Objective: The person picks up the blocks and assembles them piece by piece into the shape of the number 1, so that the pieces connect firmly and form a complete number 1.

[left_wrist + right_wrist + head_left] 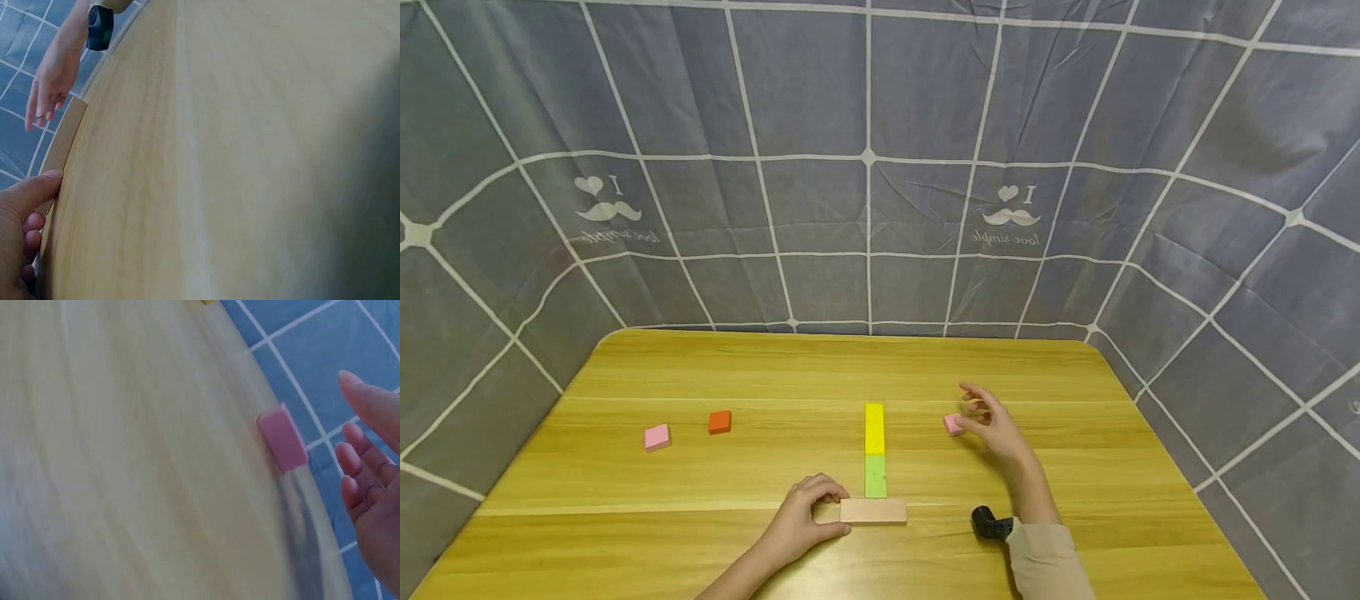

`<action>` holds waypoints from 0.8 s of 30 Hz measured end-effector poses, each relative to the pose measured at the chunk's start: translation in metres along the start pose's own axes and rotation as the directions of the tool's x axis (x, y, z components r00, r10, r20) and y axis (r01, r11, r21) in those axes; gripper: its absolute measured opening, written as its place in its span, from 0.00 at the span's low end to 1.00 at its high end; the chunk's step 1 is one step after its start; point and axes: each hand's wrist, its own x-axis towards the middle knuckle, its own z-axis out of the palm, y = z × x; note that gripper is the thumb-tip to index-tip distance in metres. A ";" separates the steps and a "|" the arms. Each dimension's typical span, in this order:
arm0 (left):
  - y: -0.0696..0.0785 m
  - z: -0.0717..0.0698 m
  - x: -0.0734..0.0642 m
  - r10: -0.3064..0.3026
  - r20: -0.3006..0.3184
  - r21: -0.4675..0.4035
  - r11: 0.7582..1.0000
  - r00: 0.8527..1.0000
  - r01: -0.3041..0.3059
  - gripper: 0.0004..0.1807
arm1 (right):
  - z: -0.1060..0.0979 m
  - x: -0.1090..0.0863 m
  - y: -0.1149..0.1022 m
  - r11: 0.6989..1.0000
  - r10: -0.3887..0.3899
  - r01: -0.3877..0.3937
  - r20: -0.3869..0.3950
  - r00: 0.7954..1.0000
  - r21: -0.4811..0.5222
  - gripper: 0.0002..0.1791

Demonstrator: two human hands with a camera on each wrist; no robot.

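In the head view, my left hand [805,518] grips the left end of a plain wooden block [874,512], thumb on the near side and fingers on the far side. The left wrist view shows the thumb against this wooden block [65,135]. Just beyond it stands a light green block [876,476], lined up with a yellow block [875,428]. To the right, my right hand [997,427] hovers over a small pink block [953,425], fingers loosely bent. In the right wrist view, the pink block [284,438] sits apart from my right hand [378,481].
On the left of the wooden table [760,367] lie another pink block [657,437] and an orange-red block [719,422]. A black device [991,524] is at the right wrist. Behind the table hangs a grey curtain [820,208] with white lines.
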 end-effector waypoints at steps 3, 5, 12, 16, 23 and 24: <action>0.000 0.000 0.000 -0.001 0.003 -0.002 1.000 1.000 0.001 0.17 | -0.001 -0.003 -0.004 0.999 0.029 -0.029 0.014 0.999 -0.022 0.30; 0.000 0.000 0.000 -0.002 0.005 -0.004 1.000 1.000 0.002 0.17 | -0.001 -0.006 -0.011 0.999 0.042 -0.042 0.024 0.999 -0.018 0.30; -0.001 0.000 0.000 0.000 -0.006 -0.006 1.000 1.000 0.000 0.16 | 0.000 -0.011 -0.011 0.997 0.079 -0.078 0.048 0.996 -0.021 0.28; -0.002 0.000 0.001 0.014 -0.018 -0.001 1.000 1.000 -0.014 0.16 | 0.001 -0.012 -0.011 0.996 0.071 -0.068 0.048 0.996 -0.049 0.26; -0.001 0.000 0.001 0.007 -0.016 0.000 1.000 1.000 -0.007 0.16 | 0.002 -0.013 -0.012 0.996 0.051 -0.047 0.042 0.998 -0.076 0.23; -0.001 0.000 0.001 0.003 -0.014 0.000 1.000 1.000 -0.003 0.16 | 0.002 -0.013 -0.011 0.996 0.050 -0.047 0.041 0.998 -0.075 0.22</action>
